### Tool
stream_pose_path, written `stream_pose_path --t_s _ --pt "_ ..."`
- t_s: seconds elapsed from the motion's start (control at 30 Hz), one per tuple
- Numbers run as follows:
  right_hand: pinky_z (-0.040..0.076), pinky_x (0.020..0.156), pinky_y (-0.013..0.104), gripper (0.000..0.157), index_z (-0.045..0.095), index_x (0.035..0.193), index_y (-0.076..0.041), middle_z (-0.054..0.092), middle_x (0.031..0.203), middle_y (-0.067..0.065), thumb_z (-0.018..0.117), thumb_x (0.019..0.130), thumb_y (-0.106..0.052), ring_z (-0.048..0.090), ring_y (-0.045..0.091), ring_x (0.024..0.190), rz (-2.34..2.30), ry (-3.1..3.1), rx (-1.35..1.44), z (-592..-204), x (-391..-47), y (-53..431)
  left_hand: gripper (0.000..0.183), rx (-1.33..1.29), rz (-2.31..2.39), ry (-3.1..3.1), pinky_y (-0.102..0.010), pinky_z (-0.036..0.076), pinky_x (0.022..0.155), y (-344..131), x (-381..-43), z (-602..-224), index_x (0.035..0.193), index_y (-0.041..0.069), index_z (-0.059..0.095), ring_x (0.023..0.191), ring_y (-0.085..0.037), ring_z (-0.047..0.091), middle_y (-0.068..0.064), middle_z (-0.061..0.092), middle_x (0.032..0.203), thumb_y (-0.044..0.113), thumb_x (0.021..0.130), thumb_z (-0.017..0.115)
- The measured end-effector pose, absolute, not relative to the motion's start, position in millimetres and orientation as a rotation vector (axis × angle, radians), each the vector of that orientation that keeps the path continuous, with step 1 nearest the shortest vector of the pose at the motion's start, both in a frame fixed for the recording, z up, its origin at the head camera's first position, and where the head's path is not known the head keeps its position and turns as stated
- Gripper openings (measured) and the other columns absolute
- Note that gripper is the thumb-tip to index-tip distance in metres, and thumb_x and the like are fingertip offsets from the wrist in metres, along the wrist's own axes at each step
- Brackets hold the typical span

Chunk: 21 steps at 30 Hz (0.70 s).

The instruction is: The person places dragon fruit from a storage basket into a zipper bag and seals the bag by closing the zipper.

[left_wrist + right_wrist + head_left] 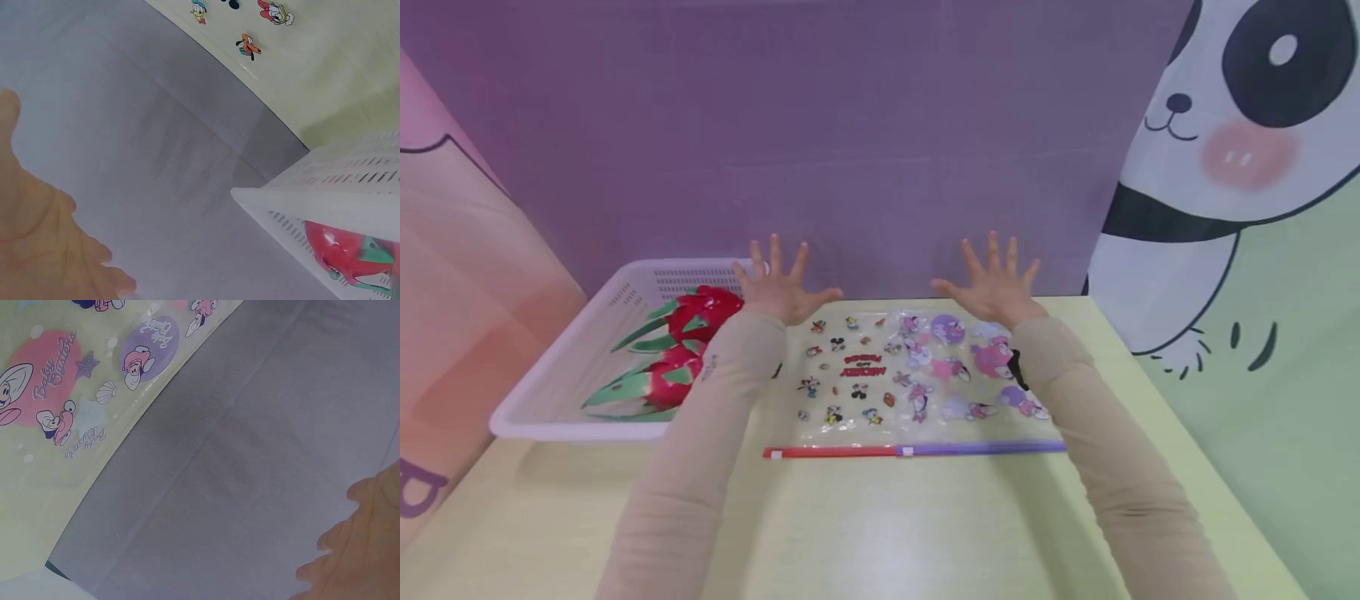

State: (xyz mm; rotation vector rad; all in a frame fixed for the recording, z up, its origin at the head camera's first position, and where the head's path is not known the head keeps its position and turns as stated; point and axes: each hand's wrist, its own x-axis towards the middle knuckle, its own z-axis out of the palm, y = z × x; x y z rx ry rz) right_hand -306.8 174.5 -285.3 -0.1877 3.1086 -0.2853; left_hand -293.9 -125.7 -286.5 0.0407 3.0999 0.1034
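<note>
My left hand (pixel 780 292) is raised with fingers spread, holding nothing, in front of the purple backdrop near the basket's right end. My right hand (pixel 996 287) is held up the same way, fingers straight and apart, over the far right of the table. Between and below the hands lie two clear zip bags side by side. One bag (pixel 865 371) has cartoon mouse prints and a red slider strip; the other bag (pixel 958 367) carries pink and purple prints and a purple slider strip. Each wrist view shows part of a palm, the left palm (pixel 44 237) and the right palm (pixel 362 544).
A white plastic basket (pixel 535 408) stands on the left of the table (pixel 880 533). Inside it are red dragon fruits (pixel 673 383) with green leaf tips. Behind the table hangs a purple cloth (pixel 865 150), and a panda-printed wall cloth (pixel 1187 275) is at the right.
</note>
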Motion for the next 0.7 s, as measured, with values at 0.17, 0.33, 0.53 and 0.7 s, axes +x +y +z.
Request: stream_pose_path --t_s 0.17,0.33,0.53,0.7 --pt "-0.007 0.103 0.069 0.085 0.001 0.148 -0.017 -0.006 0.151 0.023 0.026 0.086 -0.070 -0.012 0.043 0.137 -0.282 3.138 -0.176 -283 -306 177 0.085 0.051 0.146 3.082 -0.066 0.000 0.106 -125 -292 -283 0.147 0.021 -0.004 0.135 -0.048 -0.011 -0.023 -0.011 0.151 0.073 0.084 0.018" --pt "0.018 0.107 0.062 0.071 0.020 0.145 -0.005 0.020 0.148 0.026 0.040 0.093 -0.049 0.017 0.044 0.135 -0.268 3.179 -0.226 -278 -300 178 0.081 0.064 0.211 3.034 -0.064 0.014 0.107 -122 -285 -271 0.148 0.012 0.010 0.136 -0.048 0.006 -0.025 0.011 0.150 0.066 0.089 0.026" --pt "0.034 0.100 0.058 0.060 0.034 0.139 -0.001 0.038 0.139 0.025 0.045 0.094 -0.040 0.037 0.043 0.126 -0.399 3.197 -0.308 -277 -295 182 0.074 0.143 0.408 2.973 -0.061 0.025 0.105 -116 -270 -259 0.146 0.011 0.019 0.135 -0.041 0.022 -0.017 0.025 0.149 0.056 0.091 0.039" --pt "0.036 0.101 0.054 0.051 0.041 0.135 -0.001 0.046 0.134 0.021 0.046 0.095 -0.033 0.044 0.039 0.121 -0.641 3.176 -0.392 -284 -289 193 0.065 0.294 0.509 3.054 -0.054 0.034 0.103 -109 -250 -261 0.141 0.008 0.033 0.130 -0.034 0.036 -0.014 0.039 0.142 0.045 0.090 0.050"
